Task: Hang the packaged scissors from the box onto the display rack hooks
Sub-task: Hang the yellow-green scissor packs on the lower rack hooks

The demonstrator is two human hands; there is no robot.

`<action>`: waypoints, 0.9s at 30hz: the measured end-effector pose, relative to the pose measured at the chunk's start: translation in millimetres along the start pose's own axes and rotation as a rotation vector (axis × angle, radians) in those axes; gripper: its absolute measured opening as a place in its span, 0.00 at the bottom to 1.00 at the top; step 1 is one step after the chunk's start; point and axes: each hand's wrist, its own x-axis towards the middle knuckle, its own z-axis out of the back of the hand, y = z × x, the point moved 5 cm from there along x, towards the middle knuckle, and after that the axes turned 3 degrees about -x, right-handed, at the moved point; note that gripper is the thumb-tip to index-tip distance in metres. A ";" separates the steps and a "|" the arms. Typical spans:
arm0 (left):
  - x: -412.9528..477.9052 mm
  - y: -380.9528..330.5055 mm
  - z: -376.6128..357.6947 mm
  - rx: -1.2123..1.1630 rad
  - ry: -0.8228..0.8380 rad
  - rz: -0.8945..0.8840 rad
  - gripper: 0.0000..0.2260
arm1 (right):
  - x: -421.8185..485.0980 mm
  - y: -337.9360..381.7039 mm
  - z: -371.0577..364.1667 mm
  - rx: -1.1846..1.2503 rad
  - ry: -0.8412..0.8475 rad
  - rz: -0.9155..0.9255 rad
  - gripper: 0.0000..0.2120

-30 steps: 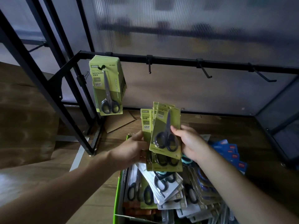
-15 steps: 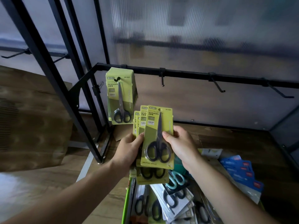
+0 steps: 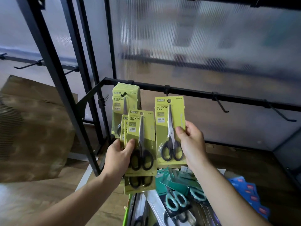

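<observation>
**A:** What's ahead of you?

**B:** Your black display rack [image 3: 244,99] fills the view. The box [image 3: 128,209] of packaged scissors sits low beneath it.

**A:** And the green packs?

**B:** A bundle [image 3: 118,101] hangs on the leftmost hook [image 3: 123,94]. Your left hand [image 3: 117,155] grips a fanned stack [image 3: 143,128] in front of it, thumb curled over the front card. Your right hand [image 3: 192,141] pinches a single pack [image 3: 169,115] upright, its hole just under the second hook [image 3: 166,91].
</observation>
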 end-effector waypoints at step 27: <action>11.7 -0.5 -28.8 -0.143 0.142 0.035 0.06 | 86.8 -25.9 -27.0 -0.455 -0.096 -0.078 0.14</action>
